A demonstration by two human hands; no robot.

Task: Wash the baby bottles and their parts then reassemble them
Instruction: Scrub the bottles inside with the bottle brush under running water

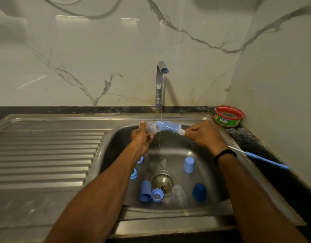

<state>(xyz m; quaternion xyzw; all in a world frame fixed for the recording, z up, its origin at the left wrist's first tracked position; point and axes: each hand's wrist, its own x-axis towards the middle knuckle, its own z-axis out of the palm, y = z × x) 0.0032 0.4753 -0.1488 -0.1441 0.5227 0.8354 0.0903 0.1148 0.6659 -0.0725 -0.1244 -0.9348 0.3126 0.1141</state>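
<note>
Over the steel sink [114,148], against the marble wall, I am holding the clear bottle [152,128] sideways, left hand [142,138] wrapped round it, mouth facing right so my right hand [204,135], gripping the brush [168,128], is working bristles inside under the tap [160,81] stream. Blue caps [189,164] are waiting below, near the drain.

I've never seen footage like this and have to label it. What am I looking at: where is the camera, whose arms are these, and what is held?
There is no machine here. A person wears one camera on the head, looking down at their own arms. The left hand holds a clear baby bottle. The right hand holds a blue bottle brush, its tip at the bottle's mouth, under a running tap. In the sink below lie blue caps, rings, clear teats and another bottle. A red tub sits on the counter.
</note>
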